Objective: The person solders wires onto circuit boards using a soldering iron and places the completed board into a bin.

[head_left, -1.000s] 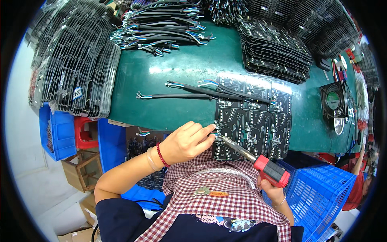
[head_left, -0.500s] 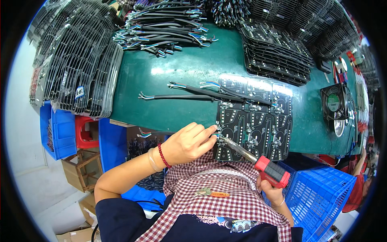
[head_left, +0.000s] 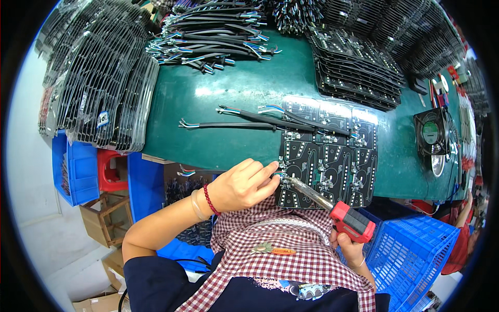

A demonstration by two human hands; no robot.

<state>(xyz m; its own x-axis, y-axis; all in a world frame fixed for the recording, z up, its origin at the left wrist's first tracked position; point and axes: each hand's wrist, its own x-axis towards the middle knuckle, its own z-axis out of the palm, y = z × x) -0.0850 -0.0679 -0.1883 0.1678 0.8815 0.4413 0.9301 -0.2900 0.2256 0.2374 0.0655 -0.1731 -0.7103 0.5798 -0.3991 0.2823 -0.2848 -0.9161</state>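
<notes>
My left hand (head_left: pixel 247 183) is closed in a pinch on a cable at the left edge of a black circuit board panel (head_left: pixel 293 200). The cable's far end, with coloured wires (head_left: pixel 186 172), sticks out beyond my left wrist. In my right hand (head_left: pixel 349 250) is a soldering iron (head_left: pixel 353 222) with a red and black handle. Its metal shaft slants up and left, and the tip is beside my left fingertips at the wire ends. Whether the tip touches the joint is too small to tell. Three black cables (head_left: pixel 228 125) lie with their right ends over the panel's upper half.
Bundled cables (head_left: pixel 213 39) are piled at the back of the green table (head_left: pixel 208 93). Circuit boards (head_left: pixel 358 73) are stacked at the back right, with more boards (head_left: pixel 104 88) racked at left. A small fan (head_left: pixel 431 132) stands right. A blue crate (head_left: pixel 410 255) is below the table.
The soldering iron's handle has shifted very slightly right and down, together with my right hand. My left hand stays in nearly the same place, still pinching the cable.
</notes>
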